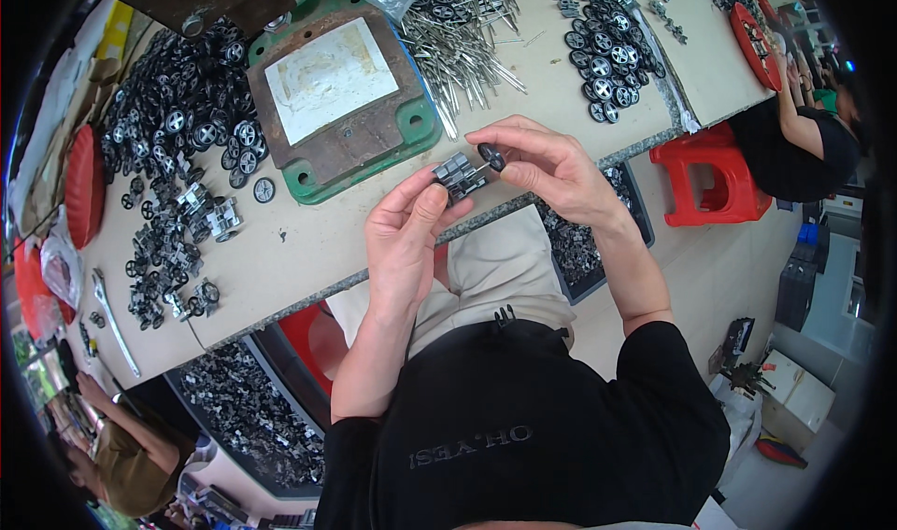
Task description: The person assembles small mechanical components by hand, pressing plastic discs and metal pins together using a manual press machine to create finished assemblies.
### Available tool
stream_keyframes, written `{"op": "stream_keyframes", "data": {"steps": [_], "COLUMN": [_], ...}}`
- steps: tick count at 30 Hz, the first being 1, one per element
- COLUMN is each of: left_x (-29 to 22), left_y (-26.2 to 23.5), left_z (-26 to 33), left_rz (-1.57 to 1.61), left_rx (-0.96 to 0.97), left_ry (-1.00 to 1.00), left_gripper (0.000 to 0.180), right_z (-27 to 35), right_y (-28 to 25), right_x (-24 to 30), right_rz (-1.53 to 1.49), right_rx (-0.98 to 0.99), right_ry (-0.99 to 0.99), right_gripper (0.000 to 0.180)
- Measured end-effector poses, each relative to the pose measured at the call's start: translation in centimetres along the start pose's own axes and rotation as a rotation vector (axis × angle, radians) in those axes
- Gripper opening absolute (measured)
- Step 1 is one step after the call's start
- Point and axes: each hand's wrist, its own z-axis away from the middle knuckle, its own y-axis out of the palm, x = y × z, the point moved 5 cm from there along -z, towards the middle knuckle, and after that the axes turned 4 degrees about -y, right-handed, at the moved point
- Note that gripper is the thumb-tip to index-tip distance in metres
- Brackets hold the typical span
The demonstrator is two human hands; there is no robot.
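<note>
Over the table's front edge, my left hand (pixel 404 240) is closed on a small grey, block-like toy car chassis (pixel 456 175), gripped between thumb and fingers. My right hand (pixel 561 177) pinches a small black wheel (pixel 491 156) close beside it. A thin metal axle (pixel 480 168) shows between wheel and chassis; whether it passes into the chassis I cannot tell. Just beyond my hands stands a green press base (pixel 418 124) with a worn white plate (pixel 329 77) on top. Loose metal rods (pixel 467 49) lie behind my right hand.
Black wheels are heaped (pixel 187 100) at the left, above a cluster of assembled chassis (pixel 177 250). More wheels (pixel 603 63) lie at the right. A wrench (pixel 114 323) rests near the left end. Bins of small parts (pixel 257 418) stand below. Red stool (pixel 710 180) and co-workers flank the table.
</note>
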Motion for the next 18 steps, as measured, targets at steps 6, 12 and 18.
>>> {"op": "stream_keyframes", "data": {"steps": [6, 12, 18], "left_x": [-0.2, -0.4, -0.6], "left_y": [0.2, -0.3, -0.1], "left_z": [0.1, 0.3, 0.0], "left_rz": [0.006, -0.242, -0.071], "left_rx": [-0.022, -0.029, -0.029], "left_ry": [0.019, 0.109, 0.111], "left_gripper": [0.026, 0.028, 0.025], "right_z": [-0.1, 0.0, 0.5], "right_y": [-0.2, -0.3, 0.7], "right_x": [0.8, -0.5, -2.7], "right_rz": [0.091, 0.262, -0.114], "right_rx": [0.027, -0.041, -0.187], "right_ry": [-0.015, 0.06, 0.129], "right_gripper": [0.033, 0.023, 0.023]}}
